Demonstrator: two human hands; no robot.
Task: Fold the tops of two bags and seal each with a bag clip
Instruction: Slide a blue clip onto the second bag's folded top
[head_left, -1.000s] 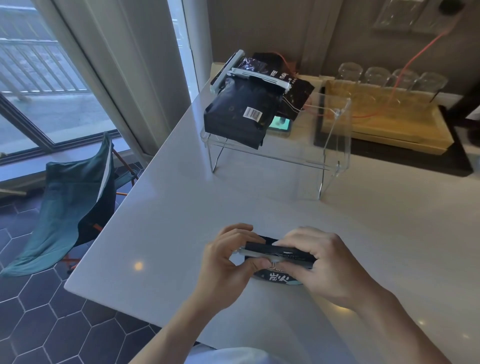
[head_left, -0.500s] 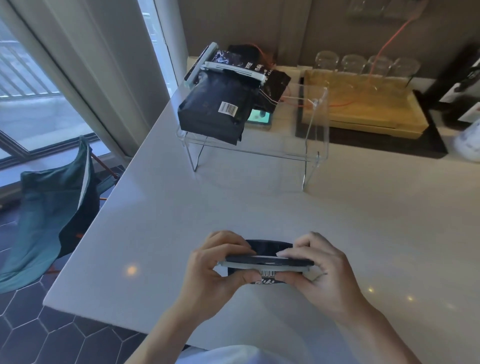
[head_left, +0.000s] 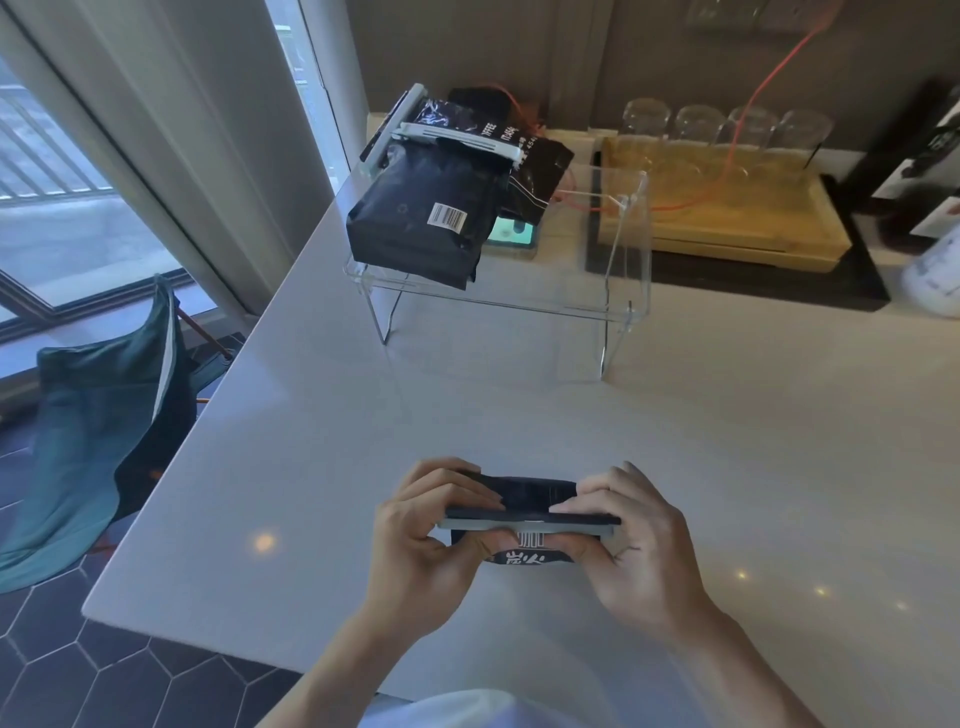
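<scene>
So both hands are wrapped around the same thing here. The left hand (head_left: 415, 540) has its fingers curled over the top and its thumb underneath, pinching the left end of a long pale grey plastic bag clip (head_left: 530, 526). The right hand (head_left: 641, 551) does the mirror image on the right end. Neither hand is open; both are closed on the clip and on the small dark foil bag with white lettering (head_left: 530, 558) caught in it.

The key relation: the clip's long axis runs left to right, straight across in front of the person, with one hand at each end, so neither hand is really nearer. The bag's folded top pokes out on the far side of the clip and the printed body hangs toward the person. Looks to me like the clip is being squeezed shut along the fold, though I can't tell if it has latched.

The bag is crinkly and shiny, with the top rolled into a flat band, held just above the near edge of the white stone countertop (head_left: 727, 441).

Further out, well apart from the hands, a bigger black coffee bag with a barcode label (head_left: 421, 218) lies on a clear acrylic stand (head_left: 631, 260), already wearing a second grey clip (head_left: 457, 143) across its folded top. So I'd guess this is the second bag.
</scene>
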